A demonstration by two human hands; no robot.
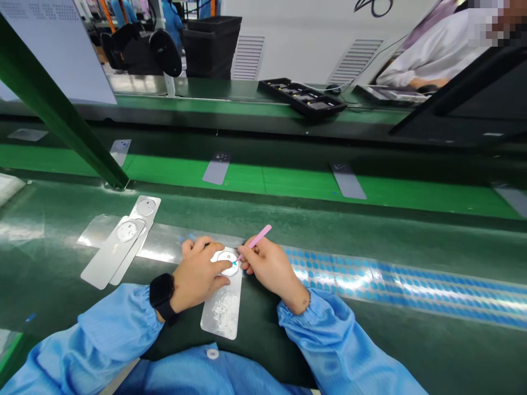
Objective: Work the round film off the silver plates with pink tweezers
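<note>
The right hand pinches pink tweezers at a white ring on a metal strip; the left hand presses with spread fingers. Two other strips already have white rings.

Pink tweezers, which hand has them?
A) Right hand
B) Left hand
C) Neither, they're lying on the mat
A. The right hand grips the pink tweezers with their tip at the white round piece, while the left hand, with the black watch on its wrist, sits against that piece without them.
</note>
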